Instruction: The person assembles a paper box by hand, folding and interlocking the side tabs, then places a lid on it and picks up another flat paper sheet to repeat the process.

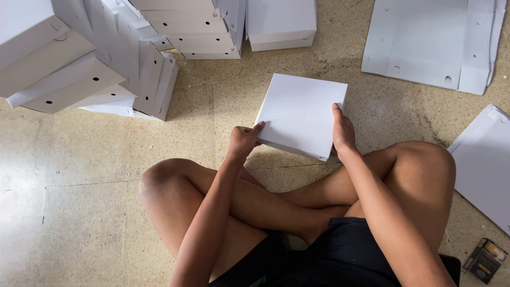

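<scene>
Past my crossed legs [276, 207] at bottom centre, my left hand [243, 141] and right hand [343, 132] curl their fingers closed on opposite edges of a plain white, square, closed box [300, 114], held mid-frame above the floor [79, 212].

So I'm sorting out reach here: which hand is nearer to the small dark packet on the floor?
Right. The right hand grips the white box on the side toward the dark packet; the left hand holds the box's far side.
</scene>
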